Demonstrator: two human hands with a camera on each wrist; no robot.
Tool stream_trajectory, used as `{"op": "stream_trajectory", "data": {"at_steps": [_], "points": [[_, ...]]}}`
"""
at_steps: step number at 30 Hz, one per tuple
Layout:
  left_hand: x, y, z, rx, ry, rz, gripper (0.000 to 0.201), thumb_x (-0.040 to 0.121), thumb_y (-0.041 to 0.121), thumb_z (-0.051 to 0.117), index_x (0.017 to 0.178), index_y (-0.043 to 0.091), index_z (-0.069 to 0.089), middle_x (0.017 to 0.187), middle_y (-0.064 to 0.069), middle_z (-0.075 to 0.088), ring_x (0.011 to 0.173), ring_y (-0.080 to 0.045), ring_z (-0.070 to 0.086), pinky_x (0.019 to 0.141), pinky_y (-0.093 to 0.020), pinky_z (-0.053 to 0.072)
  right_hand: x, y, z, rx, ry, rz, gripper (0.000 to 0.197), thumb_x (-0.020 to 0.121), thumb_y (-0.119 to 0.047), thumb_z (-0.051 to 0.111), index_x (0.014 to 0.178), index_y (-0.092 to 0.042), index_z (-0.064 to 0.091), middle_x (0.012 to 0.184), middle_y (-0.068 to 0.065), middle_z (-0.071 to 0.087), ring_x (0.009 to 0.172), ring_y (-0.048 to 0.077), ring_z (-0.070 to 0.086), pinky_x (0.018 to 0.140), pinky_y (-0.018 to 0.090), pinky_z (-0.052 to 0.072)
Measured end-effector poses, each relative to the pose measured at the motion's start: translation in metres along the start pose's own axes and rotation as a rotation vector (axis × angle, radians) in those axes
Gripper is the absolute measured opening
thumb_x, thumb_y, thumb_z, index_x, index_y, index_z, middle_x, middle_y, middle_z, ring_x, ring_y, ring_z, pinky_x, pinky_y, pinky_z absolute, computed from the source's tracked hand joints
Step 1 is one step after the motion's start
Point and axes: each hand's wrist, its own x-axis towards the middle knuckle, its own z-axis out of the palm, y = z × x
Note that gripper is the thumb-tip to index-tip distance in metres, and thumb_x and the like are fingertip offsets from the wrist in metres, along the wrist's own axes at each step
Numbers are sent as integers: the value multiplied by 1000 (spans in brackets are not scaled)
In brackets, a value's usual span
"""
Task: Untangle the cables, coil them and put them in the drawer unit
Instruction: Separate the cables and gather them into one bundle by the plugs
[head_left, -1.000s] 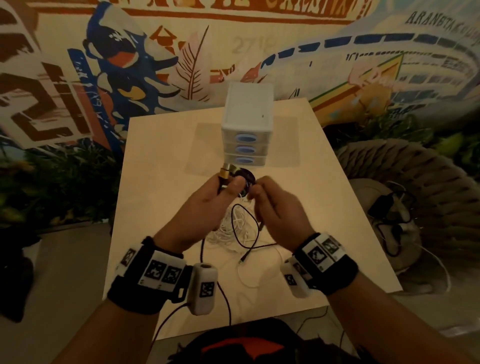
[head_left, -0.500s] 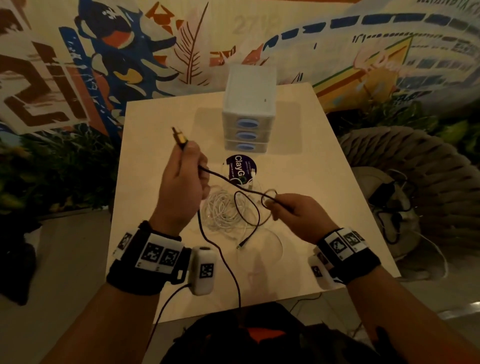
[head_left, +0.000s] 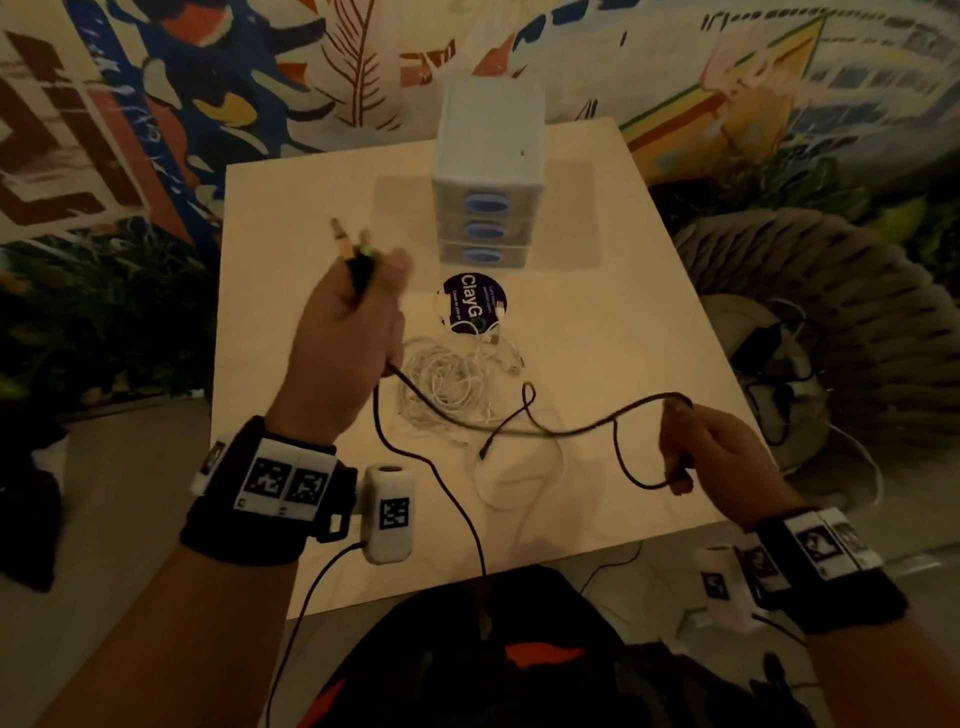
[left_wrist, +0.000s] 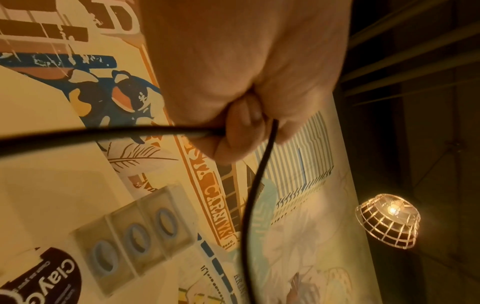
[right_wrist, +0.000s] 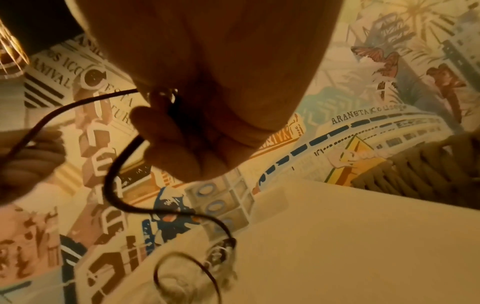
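Note:
A black cable (head_left: 566, 430) stretches between my two hands above the table. My left hand (head_left: 358, 312) grips its plug end, with gold jack tips (head_left: 343, 239) sticking up past the fingers. In the left wrist view the cable (left_wrist: 130, 130) runs out of my curled fingers (left_wrist: 233, 131). My right hand (head_left: 691, 441) holds the cable further along near the table's right edge; its fingers (right_wrist: 166, 139) curl round the cable (right_wrist: 114, 168). A tangle of white cables (head_left: 452, 379) lies on the table between the hands. The white drawer unit (head_left: 488, 176) with blue handles stands at the back, all drawers shut.
A round dark sticker (head_left: 472, 304) reading ClayG lies in front of the drawer unit. A clear round lid (head_left: 514, 478) lies near the front edge of the pale wooden table (head_left: 623, 291). A woven chair (head_left: 831, 338) with dark cables on it stands to the right.
My hands have drawn apart: the right hand slid right along the black cable toward the table edge, pulling it out of the tangle. The left hand has kept hold of the plug end.

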Motion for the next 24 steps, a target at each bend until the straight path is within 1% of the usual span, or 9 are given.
{"op": "stream_trajectory", "data": {"at_steps": [2, 5, 7, 8, 10, 12, 16, 20, 24], "points": [[-9, -2, 7, 197, -232, -7, 34, 89, 44, 72, 103, 16, 60, 63, 6, 42, 49, -11, 37, 51, -28, 40, 1, -16, 12, 42, -36, -51, 41, 92, -60, 55, 72, -25, 63, 63, 13, 58, 48, 28, 57, 54, 41, 52], [-21, -7, 28, 508, -553, -12, 55, 70, 58, 83, 116, 39, 60, 73, 4, 58, 64, -17, 54, 65, -40, 52, 15, -45, 34, 132, -99, -128, 23, 97, -30, 56, 87, -10, 60, 72, 11, 62, 60, 31, 65, 66, 52, 57], [-26, -18, 43, 665, -637, -51, 59, 70, 64, 83, 120, 48, 56, 97, 16, 69, 85, 1, 63, 78, -29, 55, 25, -63, 50, 179, -118, -190, 14, 96, -22, 60, 91, -8, 60, 77, 8, 65, 66, 30, 68, 69, 50, 59], [-28, -22, 50, 719, -672, -53, 49, 77, 64, 79, 117, 46, 57, 97, 19, 68, 83, 6, 62, 75, -23, 51, 30, -71, 57, 183, -126, -232, 7, 95, -18, 61, 95, -11, 61, 80, 5, 67, 69, 28, 70, 70, 49, 59], [-29, -30, 56, 761, -676, -49, 30, 93, 59, 63, 110, 34, 62, 85, 13, 67, 73, -1, 61, 70, -30, 50, 36, -81, 67, 144, -110, -296, 12, 94, -17, 64, 106, -19, 63, 88, 2, 69, 74, 25, 71, 72, 45, 60], [-27, -32, 51, 701, -603, -73, 35, 101, 55, 50, 110, 26, 68, 82, 5, 70, 73, -11, 64, 72, -38, 54, 39, -80, 72, 144, -61, -323, 34, 90, -23, 70, 122, -25, 59, 100, 1, 67, 81, 24, 70, 75, 45, 59], [-22, -21, 36, 269, -469, -242, 38, 109, 35, 43, 91, 10, 66, 54, 3, 39, 45, -12, 34, 47, -23, 31, 42, -58, 77, 118, -103, -233, 69, 81, -33, 70, 145, -32, 42, 128, -2, 60, 106, 20, 65, 93, 42, 55], [-14, -12, 26, 96, -435, -268, 36, 110, 30, 40, 90, 12, 64, 56, 0, 31, 47, -15, 27, 48, -29, 24, 38, -44, 94, 62, -546, -45, 40, 92, -22, 59, 132, -16, 61, 122, 8, 71, 114, 22, 67, 102, 36, 52], [-8, -14, 17, 161, -363, -286, 33, 110, 33, 43, 94, 14, 65, 57, 1, 32, 48, -13, 27, 49, -29, 24, 35, -40, 89, 215, -593, -4, 40, 95, -23, 42, 119, -5, 69, 105, 20, 75, 103, 33, 71, 101, 41, 51]]}}
